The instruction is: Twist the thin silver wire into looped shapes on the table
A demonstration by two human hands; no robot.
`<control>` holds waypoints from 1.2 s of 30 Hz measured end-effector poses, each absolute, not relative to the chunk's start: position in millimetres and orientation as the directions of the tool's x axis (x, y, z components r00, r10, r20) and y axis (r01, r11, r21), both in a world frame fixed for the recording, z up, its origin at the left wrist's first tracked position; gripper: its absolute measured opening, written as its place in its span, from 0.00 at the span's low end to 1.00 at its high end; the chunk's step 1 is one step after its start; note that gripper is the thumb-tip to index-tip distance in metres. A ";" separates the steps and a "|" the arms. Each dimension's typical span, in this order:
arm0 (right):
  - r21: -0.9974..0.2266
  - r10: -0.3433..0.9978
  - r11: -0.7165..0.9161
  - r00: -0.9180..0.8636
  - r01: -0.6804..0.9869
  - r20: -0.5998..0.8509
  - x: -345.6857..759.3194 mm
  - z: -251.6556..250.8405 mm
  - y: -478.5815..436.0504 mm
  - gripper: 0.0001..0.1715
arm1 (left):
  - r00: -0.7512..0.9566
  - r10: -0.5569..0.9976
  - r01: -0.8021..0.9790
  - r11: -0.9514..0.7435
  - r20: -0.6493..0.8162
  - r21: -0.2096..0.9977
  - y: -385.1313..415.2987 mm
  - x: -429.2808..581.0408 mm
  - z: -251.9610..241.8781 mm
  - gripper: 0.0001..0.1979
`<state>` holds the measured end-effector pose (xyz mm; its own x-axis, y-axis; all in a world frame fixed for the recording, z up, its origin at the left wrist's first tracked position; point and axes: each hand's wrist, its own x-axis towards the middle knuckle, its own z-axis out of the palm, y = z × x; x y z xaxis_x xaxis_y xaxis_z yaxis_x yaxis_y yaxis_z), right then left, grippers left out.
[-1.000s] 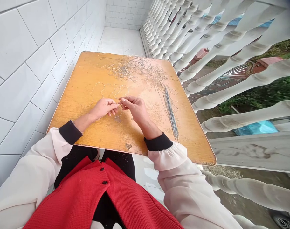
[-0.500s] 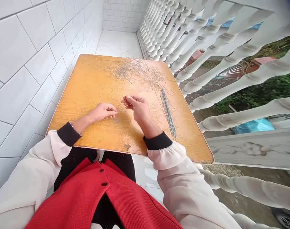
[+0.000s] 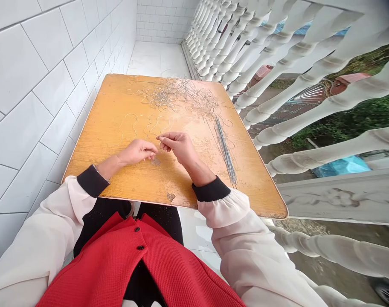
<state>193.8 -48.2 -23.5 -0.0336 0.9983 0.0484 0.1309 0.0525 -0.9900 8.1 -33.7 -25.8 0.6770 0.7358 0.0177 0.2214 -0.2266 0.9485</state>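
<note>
From my remote feed, the work sits on a square wooden tabletop (image 3: pixel 95 162) with an orange-yellow finish, scuffed pale in patches, with a heart-shaped chip (image 3: pixel 170 197) near the edge closest to the person and a small worn patch (image 3: pixel 155 162) just below the hands. My read on the right hand (image 3: pixel 178 147): thumb and forefinger are closed in a pinch on a thin wire (image 3: pixel 161 137), other fingers loosely curled. The left hand (image 3: pixel 137 152) rests just beside it, fingers curled and nearly touching the right fingertips; I can't tell whether it grips anything. A wire tangle (image 3: pixel 178 96) covers the far part of the table, a bundle of straight wires (image 3: pixel 224 149) lies toward the right edge, and wavy wire pieces (image 3: pixel 130 123) sit on the bare wood just beyond the left hand. Room: a narrow balcony, white tiled wall (image 3: pixel 44 94) along the left, white tiled floor (image 3: pixel 159 59) past the table, white turned balusters (image 3: pixel 277 51) along the right, with greenery and a blue tarp (image 3: pixel 341 166) visible outside. The person wears pale sheer sleeves with black cuffs (image 3: pixel 210 189) and a red waistcoat (image 3: pixel 117 264) with black buttons.
</note>
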 end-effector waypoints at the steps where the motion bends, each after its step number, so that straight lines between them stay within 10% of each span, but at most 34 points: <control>1: -0.988 0.998 0.052 -0.047 0.146 0.045 193.7 -23.8 -48.2 0.17 | 0.685 0.728 0.221 -0.252 0.034 0.942 -32.8 6.9 -26.0 0.07; 8: -0.987 0.998 0.064 -0.028 0.146 0.061 197.5 -23.8 -48.1 0.18 | 0.691 0.723 0.267 -0.273 0.014 0.924 -23.8 -6.3 -20.1 0.06; 15: -0.988 0.992 0.034 -0.126 0.148 0.015 198.5 -23.1 -48.4 0.15 | 0.276 0.961 0.178 -0.046 -0.005 0.983 -7.6 -10.1 -11.3 0.08; 27: -0.979 0.953 -0.109 -0.262 0.173 -0.153 200.9 -26.8 -47.8 0.09 | 0.277 0.961 0.214 -0.040 -0.021 0.976 14.7 19.3 14.4 0.08; 36: -0.767 0.969 0.241 -0.109 0.595 0.220 203.8 -28.3 -49.2 0.14 | 0.209 0.968 0.446 -0.218 0.136 0.868 11.5 27.3 17.4 0.11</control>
